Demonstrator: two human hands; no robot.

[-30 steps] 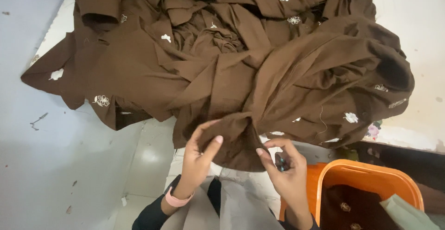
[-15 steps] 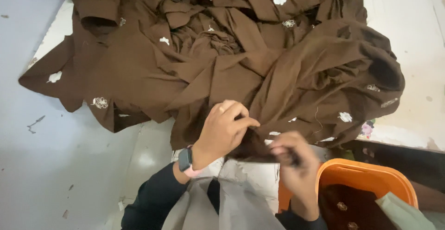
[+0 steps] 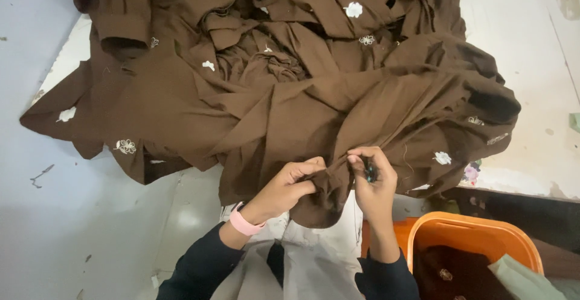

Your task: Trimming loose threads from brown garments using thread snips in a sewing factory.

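2 hands meet at the near edge of a heap of brown garments (image 3: 284,94), which is spread over a pale work surface (image 3: 525,94) and hangs toward you. Your left hand (image 3: 289,185) has its fingers pressed together around a bunched fold of brown cloth (image 3: 323,194); a pink wristband (image 3: 243,221) sits at that wrist, above a dark sleeve (image 3: 205,264). Your right hand (image 3: 373,182) pinches the same fold from the other side, thumb and forefinger closed on the fabric, and it also holds a small dark tool (image 3: 368,170) whose kind cannot be told. The 2 hands lie just beside each other with the fold between them.

Small white embroidered flowers mark the garments: 1 at the left hem (image 3: 125,146), 1 near the top centre (image 3: 353,10), 1 on the right drape (image 3: 442,158). A white patch (image 3: 66,114) shows at the far left edge of the cloth.

An orange plastic basket (image 3: 471,230) stands at lower right, just beside your right forearm, and holds dark brown cloth (image 3: 447,273) with a round embroidered mark. A pale green folded piece (image 3: 519,279) rests on its right rim. Your lap, in light grey fabric (image 3: 314,270), lies under the hanging fold. A grey floor (image 3: 72,215) shows at left.
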